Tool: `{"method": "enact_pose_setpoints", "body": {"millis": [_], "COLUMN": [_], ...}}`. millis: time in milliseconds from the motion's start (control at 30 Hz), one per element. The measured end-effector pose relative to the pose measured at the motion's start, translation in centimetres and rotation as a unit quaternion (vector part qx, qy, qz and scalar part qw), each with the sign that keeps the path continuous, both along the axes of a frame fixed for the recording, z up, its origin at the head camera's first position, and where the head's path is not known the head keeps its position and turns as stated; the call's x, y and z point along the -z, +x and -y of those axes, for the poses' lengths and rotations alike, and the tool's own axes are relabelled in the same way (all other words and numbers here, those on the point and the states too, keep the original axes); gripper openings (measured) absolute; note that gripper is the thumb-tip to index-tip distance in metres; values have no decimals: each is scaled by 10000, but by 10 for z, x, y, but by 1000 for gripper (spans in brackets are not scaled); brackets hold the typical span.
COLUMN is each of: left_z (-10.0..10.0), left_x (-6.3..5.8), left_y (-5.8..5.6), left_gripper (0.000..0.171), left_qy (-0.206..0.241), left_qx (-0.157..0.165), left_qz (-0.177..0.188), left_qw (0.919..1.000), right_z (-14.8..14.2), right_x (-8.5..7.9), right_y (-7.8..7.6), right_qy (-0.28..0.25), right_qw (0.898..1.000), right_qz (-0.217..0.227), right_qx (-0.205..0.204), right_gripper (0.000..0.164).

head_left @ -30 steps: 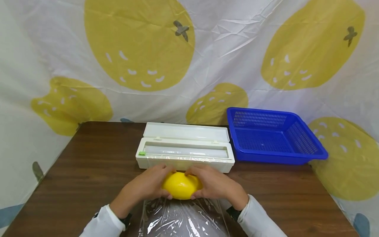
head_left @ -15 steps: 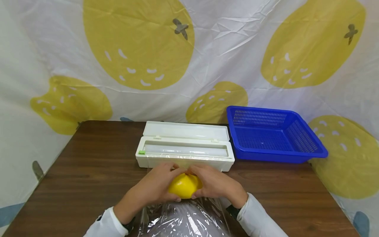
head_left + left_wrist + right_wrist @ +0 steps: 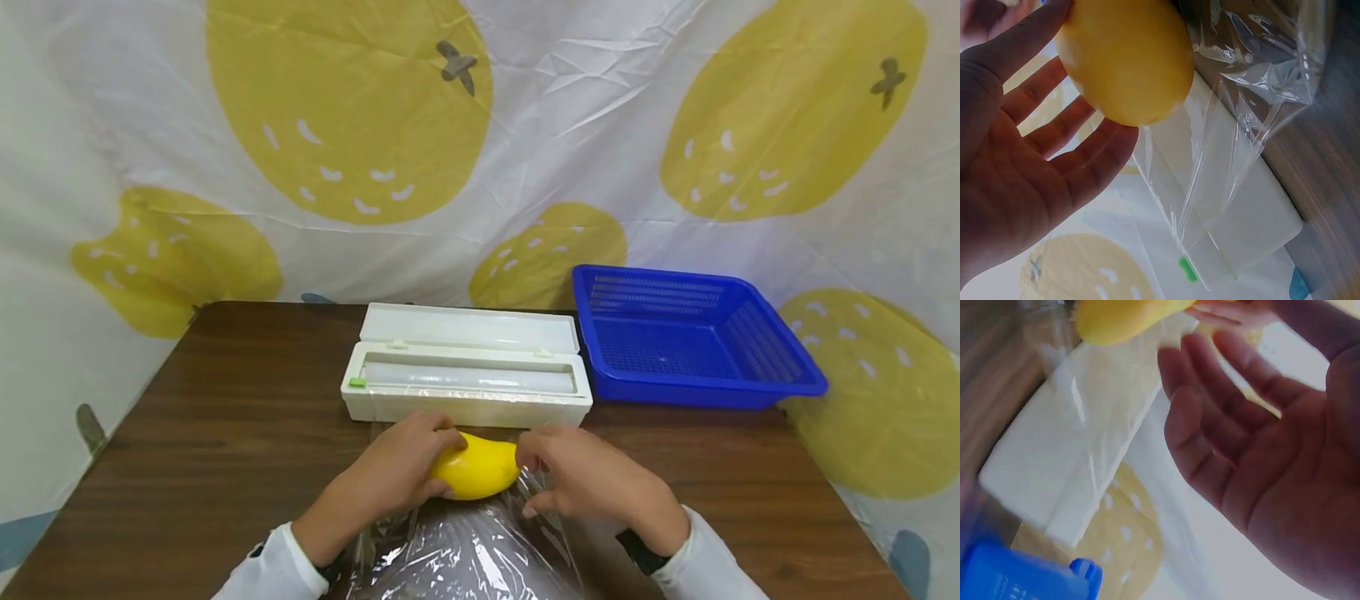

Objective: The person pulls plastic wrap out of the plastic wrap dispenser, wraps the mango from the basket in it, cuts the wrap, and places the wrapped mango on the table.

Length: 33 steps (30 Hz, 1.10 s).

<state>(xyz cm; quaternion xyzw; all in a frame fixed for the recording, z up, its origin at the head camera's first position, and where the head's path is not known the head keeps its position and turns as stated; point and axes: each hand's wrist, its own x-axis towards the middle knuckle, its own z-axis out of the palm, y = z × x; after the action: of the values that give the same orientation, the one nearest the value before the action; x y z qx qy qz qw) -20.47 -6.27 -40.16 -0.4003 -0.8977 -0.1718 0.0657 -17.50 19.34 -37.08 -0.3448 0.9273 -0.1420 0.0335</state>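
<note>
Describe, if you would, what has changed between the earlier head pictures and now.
The right hand has let go of the yellow fruit and moved off to the right. The fruit has turned, so its narrower end now points right, toward that hand. The left hand still grips its other end. The open white box and the blue basket stayed in place.

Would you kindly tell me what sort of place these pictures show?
Probably a makeshift indoor workspace, perhaps a staged one: a fruit-print cloth hangs behind a wood-grain table, on which stand an open white film dispenser and a blue plastic basket.
</note>
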Motion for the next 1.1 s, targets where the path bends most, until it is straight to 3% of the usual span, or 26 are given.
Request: {"method": "enact_pose_setpoints", "body": {"millis": [267, 433, 633, 867, 1000, 1100], "left_z": [4, 5, 3, 0, -1, 0], "left_x": [-2, -3, -3, -1, -2, -2], "left_y": [3, 3, 2, 1, 1, 1], "left_gripper": [48, 47, 47, 46, 46, 46], "left_qy": [2, 30, 51, 24, 26, 8], "left_qx": [-97, -126, -121, -70, -60, -63], "left_qz": [140, 192, 185, 179, 171, 186], "left_qw": [9999, 9997, 9997, 9998, 9998, 9998], "right_z": [-20, -23, -26, -24, -19, -14], "right_x": [25, 38, 40, 31, 13, -5], "right_y": [38, 49, 51, 52, 53, 53], "right_qy": [742, 815, 570, 643, 615, 565], "right_qw": [9908, 9914, 9937, 9933, 9945, 9954], "right_qz": [1106, 995, 901, 755, 517, 89], "right_qx": [-240, -227, -346, -600, -666, -763], "right_gripper": [36, 31, 27, 24, 25, 26]}}
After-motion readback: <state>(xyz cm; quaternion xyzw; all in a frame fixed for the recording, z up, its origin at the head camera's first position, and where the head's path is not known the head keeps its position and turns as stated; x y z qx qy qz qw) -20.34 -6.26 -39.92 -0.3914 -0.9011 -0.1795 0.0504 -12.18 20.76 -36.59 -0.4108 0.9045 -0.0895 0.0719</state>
